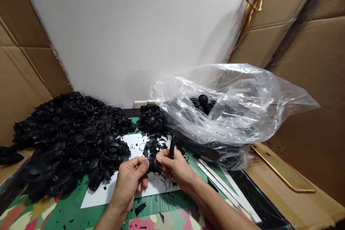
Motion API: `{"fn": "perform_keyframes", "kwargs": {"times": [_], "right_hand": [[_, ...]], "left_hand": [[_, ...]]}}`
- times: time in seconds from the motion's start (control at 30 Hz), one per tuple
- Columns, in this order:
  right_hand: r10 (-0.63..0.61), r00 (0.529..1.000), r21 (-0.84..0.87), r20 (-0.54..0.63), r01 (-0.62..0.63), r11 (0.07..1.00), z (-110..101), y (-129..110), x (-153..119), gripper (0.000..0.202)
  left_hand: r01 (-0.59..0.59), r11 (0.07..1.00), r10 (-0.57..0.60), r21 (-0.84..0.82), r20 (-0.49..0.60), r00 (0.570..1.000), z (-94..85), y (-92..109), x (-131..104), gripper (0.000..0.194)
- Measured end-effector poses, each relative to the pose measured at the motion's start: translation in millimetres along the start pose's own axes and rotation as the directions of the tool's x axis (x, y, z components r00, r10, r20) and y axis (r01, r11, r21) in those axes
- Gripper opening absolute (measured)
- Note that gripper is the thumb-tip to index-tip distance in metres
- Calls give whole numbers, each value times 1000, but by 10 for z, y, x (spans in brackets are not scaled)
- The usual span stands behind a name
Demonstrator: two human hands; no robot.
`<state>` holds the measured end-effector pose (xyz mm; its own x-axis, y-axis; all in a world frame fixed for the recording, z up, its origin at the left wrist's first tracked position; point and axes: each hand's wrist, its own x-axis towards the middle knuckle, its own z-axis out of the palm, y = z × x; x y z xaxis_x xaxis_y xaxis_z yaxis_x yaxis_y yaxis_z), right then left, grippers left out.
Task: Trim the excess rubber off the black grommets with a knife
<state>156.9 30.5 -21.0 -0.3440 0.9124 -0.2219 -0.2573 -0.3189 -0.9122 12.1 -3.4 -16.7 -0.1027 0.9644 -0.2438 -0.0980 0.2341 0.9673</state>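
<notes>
Between my hands, above a white sheet (99, 197), is a small black ribbed rubber part (153, 164). My left hand (129, 178) is closed, pinching the part's left side between thumb and fingers. On the other side, my right hand (178, 169) is closed around slim black tweezers (172, 145), whose thin prongs point down. Its thumb and fingertip also touch the part's right side. Black rubber scraps (155, 146) lie on the sheet just beyond my hands. A large heap of similar black rubber parts (78, 133) is to the left.
An open clear plastic bag (237, 115) with black round parts stands at right. Another pile of black trimmings (151, 118) lies behind the sheet. Pale strips (218, 183) rest right of my forearm, near a gold phone (283, 169). Cardboard walls (312, 79) flank the table.
</notes>
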Motion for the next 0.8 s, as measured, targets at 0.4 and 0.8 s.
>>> {"fn": "perform_keyframes", "kwargs": {"times": [0.4, 0.8], "right_hand": [[-40, 999, -10, 29, 40, 999, -6, -4, 28, 39], [-750, 531, -615, 395, 759, 213, 101, 105, 40, 15]], "left_hand": [[211, 940, -202, -268, 61, 977, -49, -11, 68, 44], [43, 985, -40, -166, 23, 999, -114, -180, 192, 62]]}}
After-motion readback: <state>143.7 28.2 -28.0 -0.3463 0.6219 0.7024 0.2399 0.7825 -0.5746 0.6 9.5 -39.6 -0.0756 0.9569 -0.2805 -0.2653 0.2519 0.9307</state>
